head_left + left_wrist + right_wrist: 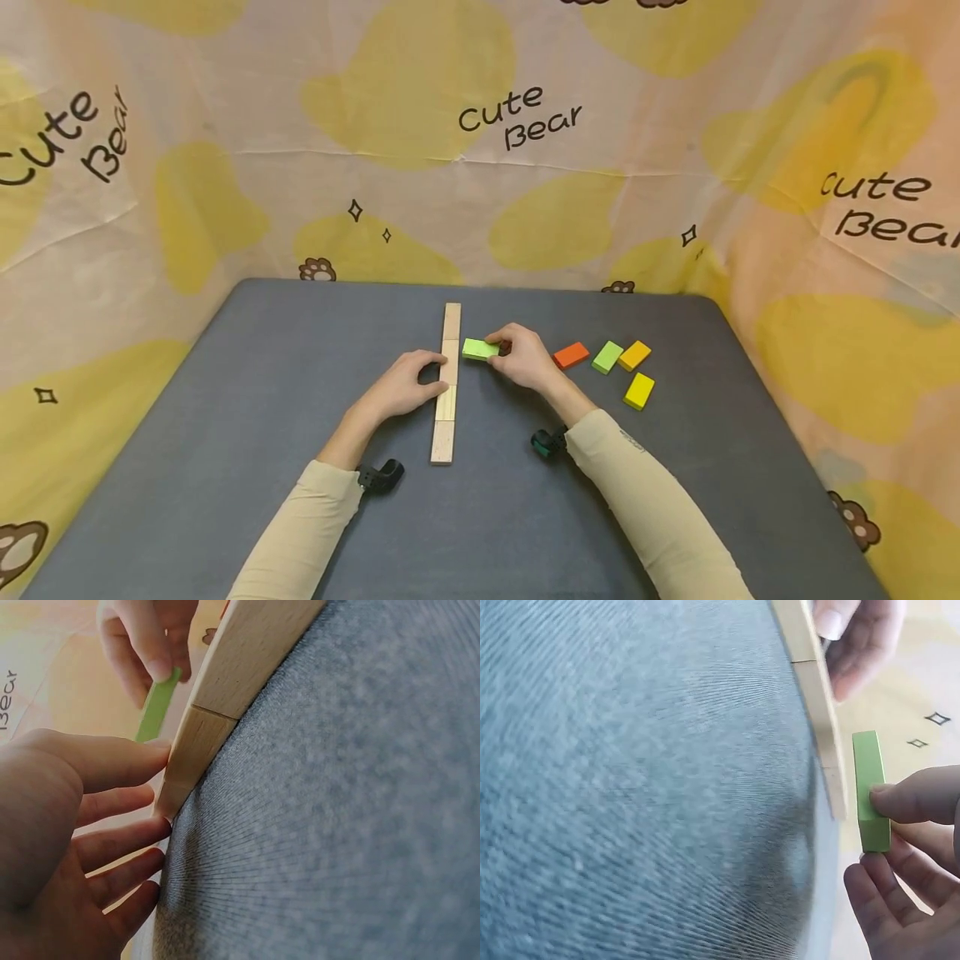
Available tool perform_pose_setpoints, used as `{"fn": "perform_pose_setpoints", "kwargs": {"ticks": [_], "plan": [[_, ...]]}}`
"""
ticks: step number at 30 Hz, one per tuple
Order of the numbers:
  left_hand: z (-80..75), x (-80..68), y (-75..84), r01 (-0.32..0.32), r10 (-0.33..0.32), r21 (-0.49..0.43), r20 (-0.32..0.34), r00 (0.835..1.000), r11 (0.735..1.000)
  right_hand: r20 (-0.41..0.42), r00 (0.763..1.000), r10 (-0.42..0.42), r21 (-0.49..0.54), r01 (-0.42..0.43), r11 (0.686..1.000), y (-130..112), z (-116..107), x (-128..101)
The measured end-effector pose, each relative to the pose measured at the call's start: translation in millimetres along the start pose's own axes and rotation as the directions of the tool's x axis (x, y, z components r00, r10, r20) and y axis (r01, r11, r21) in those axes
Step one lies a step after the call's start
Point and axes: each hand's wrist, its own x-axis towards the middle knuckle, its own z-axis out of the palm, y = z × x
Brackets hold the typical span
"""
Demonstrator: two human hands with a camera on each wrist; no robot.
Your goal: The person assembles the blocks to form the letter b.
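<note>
A straight row of plain wooden blocks (444, 442), laid end to end, runs away from me on the table. From the left, my left hand (401, 385) rests thumb and fingertips at the row's side and top edge, around its middle. My right hand (527, 362) pinches a light green block (477, 349) by its right end, between thumb and fingers. Just right of the row's upper half, this block is held above the table. The right wrist view shows the green block (868, 772) tilted up beside the row's far end.
Right of my right hand lie an orange block (572, 355), a second green block (607, 357) and two yellow blocks (639, 391) on the dark grey table (300, 350). A patterned cloth (420, 100) hangs around the table's back and sides.
</note>
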Motion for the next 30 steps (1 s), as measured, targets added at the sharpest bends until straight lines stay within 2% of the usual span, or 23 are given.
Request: {"fn": "perform_pose_setpoints", "kwargs": {"ticks": [17,30], "plan": [[0.1,-2.0,1.2,-0.020,0.020,-0.006,-0.011,1.000,1.000,0.100,0.990,0.097,0.017,-0.099,0.995,11,8,14],[0.0,-3.3,1.9,-0.009,0.009,-0.007,-0.016,1.000,1.000,0.097,0.990,0.098,0.025,-0.100,0.995,10,10,15]]}}
